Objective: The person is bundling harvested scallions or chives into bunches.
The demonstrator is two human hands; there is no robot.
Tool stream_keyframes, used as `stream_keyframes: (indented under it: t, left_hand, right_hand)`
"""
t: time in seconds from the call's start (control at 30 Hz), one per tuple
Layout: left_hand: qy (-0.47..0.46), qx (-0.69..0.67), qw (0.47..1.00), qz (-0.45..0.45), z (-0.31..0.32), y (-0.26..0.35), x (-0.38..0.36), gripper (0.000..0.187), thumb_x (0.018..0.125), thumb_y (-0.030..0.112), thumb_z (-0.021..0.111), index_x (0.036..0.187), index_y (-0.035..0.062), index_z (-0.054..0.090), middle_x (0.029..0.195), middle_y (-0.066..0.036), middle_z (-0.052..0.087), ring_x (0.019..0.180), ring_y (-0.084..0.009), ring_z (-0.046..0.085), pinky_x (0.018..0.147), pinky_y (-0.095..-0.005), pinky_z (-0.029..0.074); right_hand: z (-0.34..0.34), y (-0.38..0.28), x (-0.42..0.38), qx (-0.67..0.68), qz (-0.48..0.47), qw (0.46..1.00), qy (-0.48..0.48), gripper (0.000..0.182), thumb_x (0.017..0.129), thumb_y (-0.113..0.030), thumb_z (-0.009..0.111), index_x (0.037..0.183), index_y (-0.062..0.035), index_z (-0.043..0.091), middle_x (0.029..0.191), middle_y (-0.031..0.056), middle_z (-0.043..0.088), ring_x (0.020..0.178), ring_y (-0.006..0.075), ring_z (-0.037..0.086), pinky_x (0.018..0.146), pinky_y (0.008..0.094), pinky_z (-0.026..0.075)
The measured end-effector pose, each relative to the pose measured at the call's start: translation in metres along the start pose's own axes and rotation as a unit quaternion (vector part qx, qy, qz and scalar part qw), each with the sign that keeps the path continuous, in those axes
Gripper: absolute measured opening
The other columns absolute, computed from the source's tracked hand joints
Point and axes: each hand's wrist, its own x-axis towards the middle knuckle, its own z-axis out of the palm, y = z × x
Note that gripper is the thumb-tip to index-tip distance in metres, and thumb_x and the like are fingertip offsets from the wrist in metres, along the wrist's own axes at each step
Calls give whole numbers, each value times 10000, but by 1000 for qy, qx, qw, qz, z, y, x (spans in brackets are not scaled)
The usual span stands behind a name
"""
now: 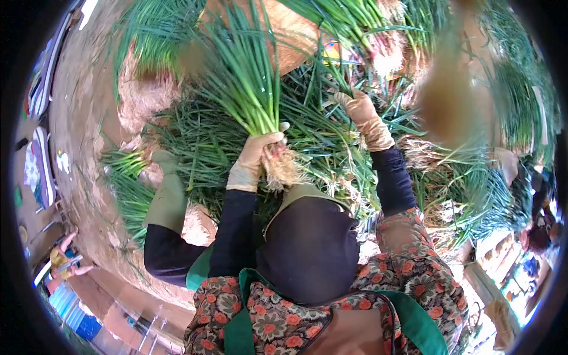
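Your left hand [255, 155], in a tan glove, is clenched around a bunch [248, 89] of green onions. It grips the bunch just above the roots [283, 168], which hang out below the fist in a pale, tangled tuft. The leaves fan out away from you over the pile [207, 148].

The bunch is lifted clear of the pile, slightly tilted, with its root end close to the brim of your head covering [307, 248].

Your right hand [362, 115], also gloved, is stretched further out and rests on the onions heaped at the far side of the pile. Its fingers are buried among the leaves, so I cannot tell whether it grips anything or lies loose.

The pile spreads across the whole middle of the view, with leaves and rooty ends lying in every direction, and more bundles [355, 23] stacked beyond it.

To your left, another person's gloved hand [167, 195], on a dark sleeve, lies on the edge of the pile, well apart from your bunch. A blurred brown shape [449, 89] hangs very near the lens on the right; what it is cannot be told.

The bare floor [83, 148] runs along the left. Blue crates [74, 310] stand at the lower left, and a pale box [497, 248] stands at the right edge. What either holds is too small and distorted to make out. Another person [62, 257] crouches near the crates.
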Motion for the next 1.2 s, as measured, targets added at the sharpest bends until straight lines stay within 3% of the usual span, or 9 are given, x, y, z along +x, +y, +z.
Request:
stream_keyframes:
  t: [0.07,0.17,0.27,0.37,0.47,0.7,0.93,1.07,1.2]
  left_hand:
    - [12,-152,988,32,13,1,-7,470,803,194,643,1191,-20,486,816,-45,619,643,-97,532,536,-209,438]
    - [-174,-470,865,34,38,20,-22,541,845,276,625,1255,5,399,724,31,528,631,-78,437,630,-236,410]
    - [-235,-418,873,86,31,30,-8,326,858,223,599,1105,48,479,683,33,481,653,-112,456,661,-281,416]
    - [-136,-353,921,93,48,42,4,182,847,172,597,967,51,533,727,-26,540,727,-189,561,699,-332,484]
    - [-70,-288,951,88,60,37,22,189,835,173,621,943,38,546,725,-45,558,713,-201,580,675,-330,497]
    - [-36,-138,989,29,47,18,35,405,819,239,616,1101,-35,518,826,-132,605,614,-129,570,504,-190,461]
    - [70,-181,981,31,54,6,32,219,807,207,633,945,46,580,681,-69,600,561,-149,590,541,-259,514]
    - [90,-110,989,51,41,-13,41,192,776,184,675,872,23,629,696,-52,621,539,-120,577,431,-195,425]
    - [104,-92,990,18,42,-25,43,132,790,142,651,864,50,591,698,-81,607,528,-141,562,473,-242,482]
  right_hand:
    - [-16,-9,-19,-173,-19,983,-50,356,849,-235,616,1123,-11,577,986,88,654,848,171,601,771,283,467]
    - [-3,1,-42,-518,21,749,-412,458,827,-398,610,1148,-74,580,1012,159,638,884,256,625,824,315,480]
    - [-33,-22,-34,-465,-122,845,-234,373,841,-344,603,1091,-68,608,982,153,644,884,262,631,783,331,498]
    - [-58,-77,12,-381,-70,905,177,323,824,-303,630,1034,-57,621,937,142,654,852,276,637,770,351,502]
    - [-72,-64,53,-614,-168,728,253,279,799,-288,639,946,-50,630,781,136,650,794,306,631,753,390,498]
    - [18,-81,-18,-445,-118,884,76,221,817,-313,583,900,-111,615,664,162,621,631,323,622,534,412,483]
    - [20,-54,-35,-216,-72,912,-341,450,860,-249,598,1228,-22,477,1027,160,628,950,238,600,823,349,458]
    - [40,-56,-16,193,132,958,-166,604,848,-370,626,1243,49,445,958,80,608,862,91,563,797,262,449]
    - [89,0,39,-79,-37,985,148,437,803,-440,636,973,-39,651,912,136,657,953,298,577,876,375,418]
